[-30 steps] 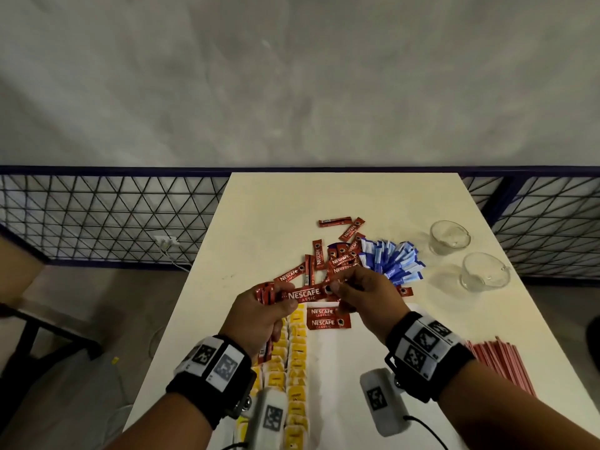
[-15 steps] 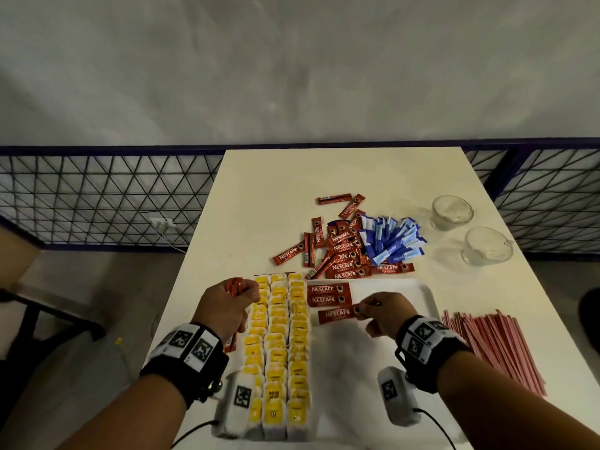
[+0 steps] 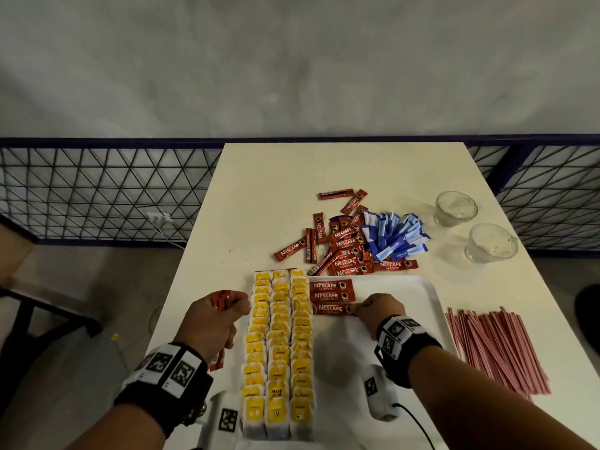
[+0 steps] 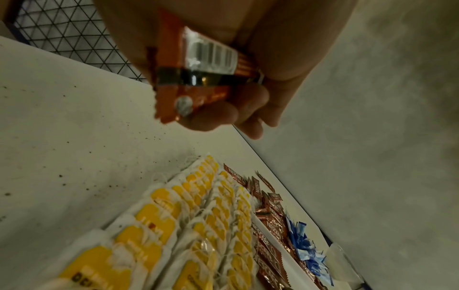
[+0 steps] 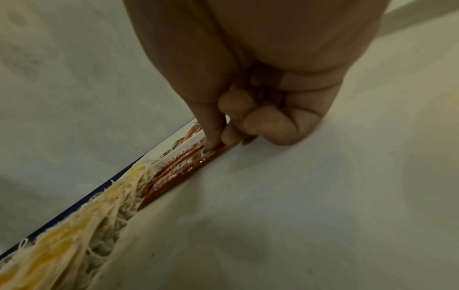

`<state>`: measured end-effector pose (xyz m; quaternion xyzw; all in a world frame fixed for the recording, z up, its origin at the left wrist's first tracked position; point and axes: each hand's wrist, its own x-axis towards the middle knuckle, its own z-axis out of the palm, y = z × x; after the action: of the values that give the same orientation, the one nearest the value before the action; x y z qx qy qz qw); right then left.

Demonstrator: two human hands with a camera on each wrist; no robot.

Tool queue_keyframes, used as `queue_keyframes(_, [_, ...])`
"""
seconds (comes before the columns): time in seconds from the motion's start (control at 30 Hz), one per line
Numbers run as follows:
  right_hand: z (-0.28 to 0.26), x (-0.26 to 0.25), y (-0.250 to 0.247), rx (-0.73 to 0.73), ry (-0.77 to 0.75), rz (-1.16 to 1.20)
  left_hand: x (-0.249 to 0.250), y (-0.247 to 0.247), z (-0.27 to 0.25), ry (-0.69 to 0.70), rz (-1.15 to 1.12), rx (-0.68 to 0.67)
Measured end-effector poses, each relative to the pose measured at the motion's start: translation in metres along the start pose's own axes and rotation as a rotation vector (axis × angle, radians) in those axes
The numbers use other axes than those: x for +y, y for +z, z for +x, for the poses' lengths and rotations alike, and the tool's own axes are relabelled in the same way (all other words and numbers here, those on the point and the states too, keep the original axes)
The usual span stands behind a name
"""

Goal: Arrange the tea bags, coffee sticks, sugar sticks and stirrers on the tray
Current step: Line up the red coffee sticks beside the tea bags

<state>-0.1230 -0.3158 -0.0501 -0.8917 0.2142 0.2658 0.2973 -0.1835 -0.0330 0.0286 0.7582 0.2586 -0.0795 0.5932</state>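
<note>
Pinching the end of the third coffee stick (image 3: 331,309), the right hand (image 3: 378,311) is laying it on the white tray (image 3: 402,287) just below two sticks already placed, beside three rows of yellow tea bags (image 3: 279,345). The left hand (image 3: 212,323), seen from the head, is gripping a spare bundle of coffee sticks (image 3: 221,298) off the tray's left edge. Loose coffee sticks (image 3: 344,248), blue sugar sticks (image 3: 394,237) and red stirrers (image 3: 496,349) are lying on the table (image 3: 276,177), unsorted.

Left wrist view: fingers are curling round the bundle (image 4: 198,74) above the tea bags (image 4: 198,215).

Right wrist view: thumb and fingertip (image 5: 211,145) are pressing the stick (image 5: 178,172) flat.

Judging by this, the coffee column is under way; next calls for releasing squarely and drawing another stick from the left hand.
</note>
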Motion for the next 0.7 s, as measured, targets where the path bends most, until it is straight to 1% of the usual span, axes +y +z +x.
queue_keyframes(0.33, [0.009,-0.004,0.005,0.034,0.025,-0.051,0.002,-0.007,-0.002,-0.01,0.005,0.002])
queue_keyframes(0.5, [0.013,-0.004,0.007,0.04,0.011,-0.082,0.002,-0.008,-0.002,-0.015,-0.01,-0.002])
queue_keyframes(0.6, [0.009,-0.004,0.004,0.028,0.012,-0.101,0.005,-0.007,-0.004,-0.023,-0.006,-0.029])
queue_keyframes(0.67, [0.0,-0.005,-0.003,0.041,-0.002,-0.101,0.008,-0.005,-0.008,-0.064,-0.038,-0.074])
queue_keyframes(0.7, [-0.007,-0.007,-0.008,0.063,-0.033,-0.086,0.01,-0.005,-0.011,-0.095,-0.069,-0.112])
